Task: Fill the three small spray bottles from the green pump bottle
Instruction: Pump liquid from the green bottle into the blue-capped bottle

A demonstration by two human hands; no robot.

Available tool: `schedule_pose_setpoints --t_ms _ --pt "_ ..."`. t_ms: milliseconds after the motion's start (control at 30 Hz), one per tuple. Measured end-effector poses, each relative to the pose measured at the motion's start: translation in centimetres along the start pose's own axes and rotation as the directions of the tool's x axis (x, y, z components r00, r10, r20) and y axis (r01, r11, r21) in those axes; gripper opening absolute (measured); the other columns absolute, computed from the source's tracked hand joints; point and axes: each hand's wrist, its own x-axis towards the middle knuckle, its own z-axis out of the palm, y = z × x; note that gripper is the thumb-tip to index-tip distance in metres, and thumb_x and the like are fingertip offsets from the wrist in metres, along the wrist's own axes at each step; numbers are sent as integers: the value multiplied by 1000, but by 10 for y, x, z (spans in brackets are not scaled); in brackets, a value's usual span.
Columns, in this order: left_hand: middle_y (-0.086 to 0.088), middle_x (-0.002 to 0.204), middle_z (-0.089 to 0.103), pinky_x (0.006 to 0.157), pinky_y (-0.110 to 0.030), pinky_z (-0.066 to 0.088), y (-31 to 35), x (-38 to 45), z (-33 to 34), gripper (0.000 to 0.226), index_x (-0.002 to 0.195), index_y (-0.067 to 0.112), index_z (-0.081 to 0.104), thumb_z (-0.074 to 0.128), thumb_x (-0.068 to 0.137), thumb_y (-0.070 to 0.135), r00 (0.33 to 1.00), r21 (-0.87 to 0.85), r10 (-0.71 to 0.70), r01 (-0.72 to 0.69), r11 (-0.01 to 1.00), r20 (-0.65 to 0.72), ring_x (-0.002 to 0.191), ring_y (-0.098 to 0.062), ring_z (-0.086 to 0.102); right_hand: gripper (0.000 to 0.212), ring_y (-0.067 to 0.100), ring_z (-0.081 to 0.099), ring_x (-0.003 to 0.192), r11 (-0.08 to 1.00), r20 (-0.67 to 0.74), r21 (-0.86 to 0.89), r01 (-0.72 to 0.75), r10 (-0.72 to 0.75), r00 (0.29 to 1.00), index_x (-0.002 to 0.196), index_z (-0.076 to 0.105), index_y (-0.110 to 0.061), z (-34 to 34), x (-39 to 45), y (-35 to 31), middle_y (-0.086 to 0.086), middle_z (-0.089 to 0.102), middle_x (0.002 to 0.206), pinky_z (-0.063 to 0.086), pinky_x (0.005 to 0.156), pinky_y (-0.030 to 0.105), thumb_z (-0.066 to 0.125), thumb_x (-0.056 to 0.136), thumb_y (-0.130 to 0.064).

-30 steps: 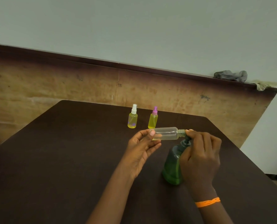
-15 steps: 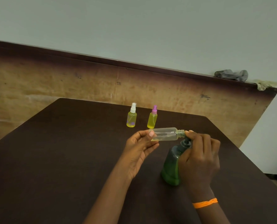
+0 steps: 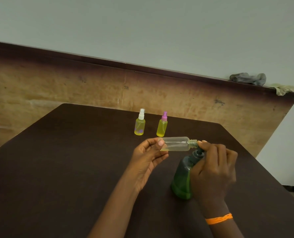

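Two capped bottles [image 3: 150, 124] stand behind; left grip [image 3: 149, 158] pinches clear bottle [image 3: 176, 143], right grip [image 3: 213, 170] seemingly curled on pump bottle [image 3: 182, 179].

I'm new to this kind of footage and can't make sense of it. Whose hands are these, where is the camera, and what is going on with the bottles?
There is no machine here: a person wears a camera on the head, looking down at their own hands over a dark table. The left hand holds a clear small bottle on its side, cap off, with only a little yellow liquid inside. The right hand grips the top of the green pump bottle, whose spout sits at the clear bottle's open neck. Farther back stand two capped spray bottles holding yellow liquid, one with a white top and one with a pink top.
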Motion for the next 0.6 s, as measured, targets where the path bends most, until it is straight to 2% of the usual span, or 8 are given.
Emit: schedule_pose_setpoints --t_ms 67,267,433,600 --pt "-8 89 68 64 -21 55 1 1 1 40 100 4 61 68 64 21 1000 4 1 -1 1000 4 69 -11 67 39 22 40 79 1000 -9 5 6 -6 1000 88 66 0 -1 1 1 12 59 79 33 56 26 28 99 -8" --pt "-5 86 70 66 -21 56 4 0 -1 37 97 7 62 70 63 20 1000 37 12 -13 999 26 70 -11 66 19 22 38 83 999 52 5 44 -44 998 83 63 -3 -9 14 0 10 57 77 30 57 27 44 82 -1" --pt "-5 87 69 68 -19 55 4 3 -2 35 95 6 63 69 63 17 1000 66 21 -22 998 8 73 -8 67 31 21 39 79 1000 23 13 -16 16 1000 90 66 0 -3 1 -1 12 59 80 31 55 26 35 90 -3" --pt "-6 89 69 67 -19 55 11 4 -1 37 96 7 63 70 62 19 1000 95 15 -16 995 6 73 -8 66 30 22 38 82 999 73 2 50 -50 996 86 65 0 -11 13 -1 11 59 78 32 56 26 37 86 -7"
